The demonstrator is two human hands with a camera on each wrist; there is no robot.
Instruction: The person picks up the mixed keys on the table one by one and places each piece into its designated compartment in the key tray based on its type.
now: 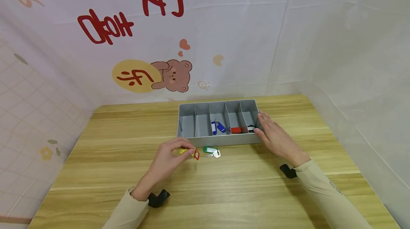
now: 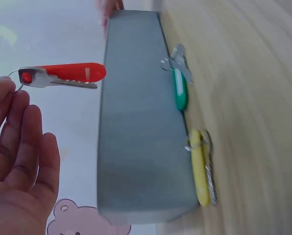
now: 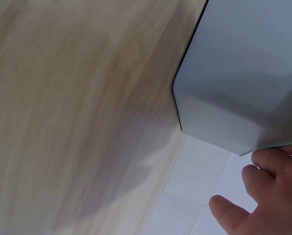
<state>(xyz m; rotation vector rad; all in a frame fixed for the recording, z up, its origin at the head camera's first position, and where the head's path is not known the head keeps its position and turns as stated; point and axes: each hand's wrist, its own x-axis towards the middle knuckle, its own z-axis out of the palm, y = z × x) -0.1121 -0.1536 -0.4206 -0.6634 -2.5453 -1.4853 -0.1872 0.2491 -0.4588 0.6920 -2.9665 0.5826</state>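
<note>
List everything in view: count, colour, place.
Wooden tabletop: one, brown, under box.
Rectangular five-compartment box: one, grey, tabletop.
Oblong blue tags: two, blue, middle compartment.
Red boxed tag: one, red, second-rightmost compartment.
White-labelled tag: one, dark, rightmost compartment.
Loose oblong tags: two, green and yellow, before box.
Held tag: one, red, over tabletop.
Metal keys: at least three, silver, on last three tags.
Partly printed walls: three, white, around tabletop.
Curved pieces: two, black, wrists.
Sleeves: two, beige, forearms.
Left hand: one, pinching held tag's ring.
Right hand: one, against box's right end.

The right-wrist view's edges crop the grey tray (image 3: 239,68).
</note>
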